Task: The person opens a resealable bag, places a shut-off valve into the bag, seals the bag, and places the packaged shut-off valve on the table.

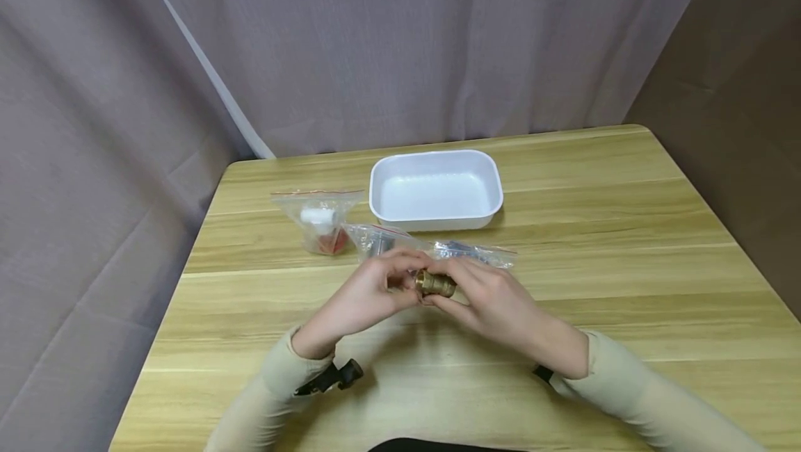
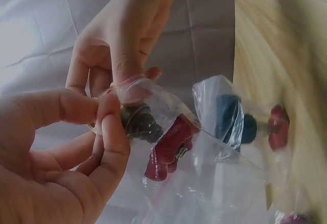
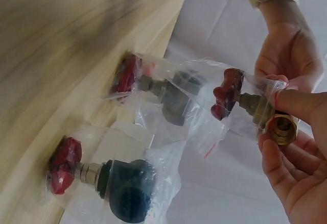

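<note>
A brass valve (image 1: 437, 284) with a red handwheel (image 2: 173, 147) is held up over the table between both hands. Clear zip bag film (image 3: 249, 83) surrounds the handwheel and stem, while one brass opening (image 3: 282, 128) shows outside the bag. My right hand (image 1: 497, 299) grips the brass body between thumb and fingers. Close beside it, my left hand (image 1: 369, 288) pinches the bag's edge by the valve. Part of that grip is hidden behind fingers and film. Just beyond the hands lie a bagged grey valve (image 1: 379, 243) and another bagged dark valve (image 1: 459, 250).
A white plastic tray (image 1: 436, 220) stands at the back of the wooden table (image 1: 626, 264). Left of it sits a zip bag (image 1: 319, 229) with a white and red item. Grey curtains (image 1: 375, 49) hang behind the table.
</note>
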Demonstrator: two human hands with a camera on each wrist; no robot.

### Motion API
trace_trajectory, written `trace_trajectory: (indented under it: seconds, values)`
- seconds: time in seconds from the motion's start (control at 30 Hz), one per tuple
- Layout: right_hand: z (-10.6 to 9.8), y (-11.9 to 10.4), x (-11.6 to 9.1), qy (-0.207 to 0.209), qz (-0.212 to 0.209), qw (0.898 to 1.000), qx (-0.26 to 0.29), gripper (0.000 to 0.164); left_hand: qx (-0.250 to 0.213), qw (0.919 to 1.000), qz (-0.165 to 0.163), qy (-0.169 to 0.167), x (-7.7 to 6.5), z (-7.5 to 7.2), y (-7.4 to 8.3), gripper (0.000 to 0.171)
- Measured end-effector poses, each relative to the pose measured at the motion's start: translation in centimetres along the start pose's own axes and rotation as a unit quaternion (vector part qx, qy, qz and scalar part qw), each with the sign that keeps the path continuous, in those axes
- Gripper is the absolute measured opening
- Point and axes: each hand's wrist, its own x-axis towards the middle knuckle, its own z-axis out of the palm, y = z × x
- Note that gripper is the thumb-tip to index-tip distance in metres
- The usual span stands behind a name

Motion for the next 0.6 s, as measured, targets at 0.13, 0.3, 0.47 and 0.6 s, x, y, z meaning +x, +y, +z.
trace_trajectory:
  seconds: [0.13,0.3,0.47,0.6]
  values:
    - [-0.5,-0.5,-0.1,0.001,-0.004,1.000,0.002,0.037,-0.042,0.9989,-0.015,-0.013,-0.1,0.1,0.0,0.041]
    - [-1.1,-1.2,-0.3,-0.018,-0.017,1.000,-0.016,0.031,-0.087,0.9953,-0.028,-0.032,-0.5,0.4,-0.3,0.038]
    - [-1.3,-1.6,-0.6,-0.073,-0.016,0.996,-0.050,0.032,-0.057,0.9963,-0.037,-0.053,-0.7,0.9,-0.6,0.036]
    - [-1.0,-1.8,-1.0,-0.131,0.000,0.990,-0.047,0.036,0.020,0.9979,-0.036,-0.051,-0.9,1.5,-0.6,0.041]
